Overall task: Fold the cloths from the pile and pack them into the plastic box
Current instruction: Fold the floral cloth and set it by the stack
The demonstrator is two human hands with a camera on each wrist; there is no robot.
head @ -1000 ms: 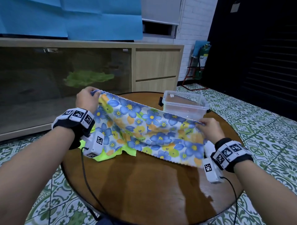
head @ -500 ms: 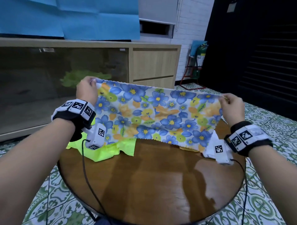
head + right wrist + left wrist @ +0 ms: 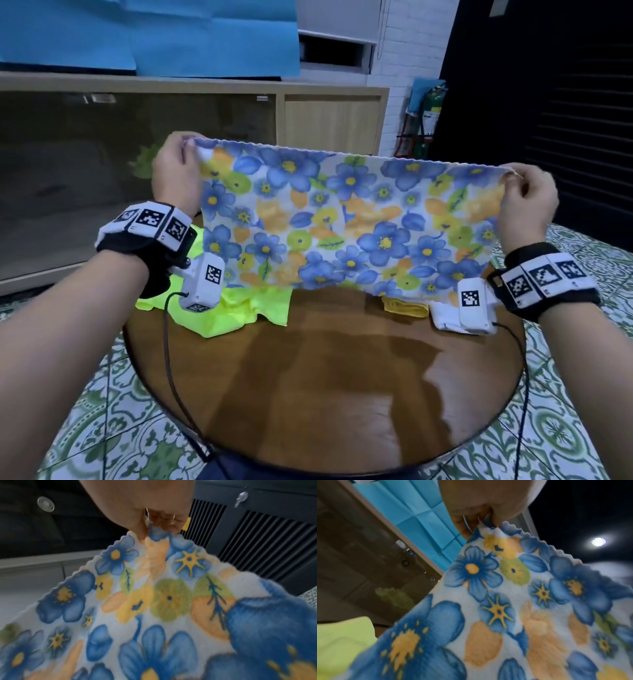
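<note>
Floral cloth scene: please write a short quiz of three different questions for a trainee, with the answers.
1. True or false: the floral cloth lies flat on the round table.
2. Which hands pinch its top corners? A) left hand only B) right hand only C) both
3. Fill in: the crumpled cloth on the table under the left wrist is neon ____.

Key: 1 false, it hangs in the air, spread out; 2 C; 3 yellow-green.
</note>
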